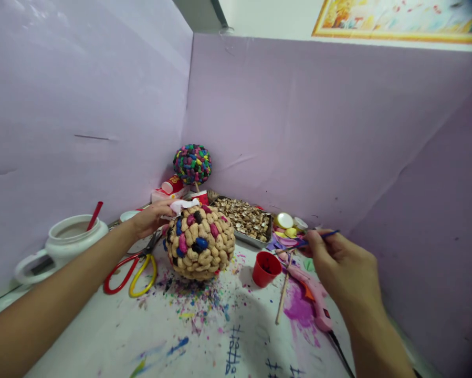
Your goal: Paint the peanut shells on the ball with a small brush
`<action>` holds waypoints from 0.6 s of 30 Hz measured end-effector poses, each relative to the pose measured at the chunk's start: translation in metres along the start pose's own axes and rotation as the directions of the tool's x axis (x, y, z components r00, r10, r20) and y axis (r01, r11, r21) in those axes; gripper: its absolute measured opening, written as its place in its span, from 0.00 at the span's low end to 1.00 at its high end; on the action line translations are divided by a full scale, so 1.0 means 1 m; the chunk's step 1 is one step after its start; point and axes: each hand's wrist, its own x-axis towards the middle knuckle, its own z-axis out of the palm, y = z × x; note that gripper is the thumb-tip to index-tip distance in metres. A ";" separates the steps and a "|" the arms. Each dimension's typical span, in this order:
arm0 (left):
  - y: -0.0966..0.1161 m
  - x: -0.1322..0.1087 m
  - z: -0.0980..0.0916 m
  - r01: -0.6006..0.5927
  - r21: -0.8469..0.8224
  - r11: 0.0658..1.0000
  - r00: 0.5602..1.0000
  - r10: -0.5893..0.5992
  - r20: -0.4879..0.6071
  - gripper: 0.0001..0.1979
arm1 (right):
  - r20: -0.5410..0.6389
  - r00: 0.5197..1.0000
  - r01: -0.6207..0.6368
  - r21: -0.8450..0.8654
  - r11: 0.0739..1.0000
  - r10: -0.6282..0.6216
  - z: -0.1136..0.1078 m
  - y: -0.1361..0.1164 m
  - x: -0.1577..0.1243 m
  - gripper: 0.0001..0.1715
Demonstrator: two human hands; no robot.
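My left hand [154, 216] is closed at the upper left of a ball covered in peanuts in their shells [208, 239], with a crumpled white tissue [184, 206] at its fingertips. Several peanuts on the ball are painted pink, blue or black; most are plain tan. In my right hand [340, 262] is a thin paintbrush [302, 243] with a blue handle, pinched between thumb and fingers. Its tip points left, just above a red cup [266, 269] with something dark inside. Some of my left fingers are hidden behind the ball and tissue.
Red-and-yellow-handled scissors [143, 273] and a white pot [72, 233] stand left. Behind are a tray of shells [268, 231] and a multicoloured ball on a stick [192, 164]. At right lie a pink glue gun [318, 302], its cord, and a wooden stick [283, 296].
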 end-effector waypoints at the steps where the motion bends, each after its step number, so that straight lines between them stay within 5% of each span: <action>1: -0.001 0.001 -0.001 0.018 -0.029 0.999 1.000 -0.018 0.009 0.22 | 0.062 0.998 0.009 -0.074 0.997 -0.004 0.004 0.002 0.002 0.19; 10: -0.004 0.003 -0.002 0.007 -0.004 1.000 1.000 -0.007 0.000 0.21 | 0.413 0.909 0.146 -0.181 0.973 -0.059 0.043 0.010 -0.002 0.18; 18: -0.001 0.001 -0.002 -0.032 0.056 0.998 0.997 0.028 0.068 0.23 | 0.397 0.910 0.199 -0.167 0.966 -0.119 0.026 0.007 -0.002 0.22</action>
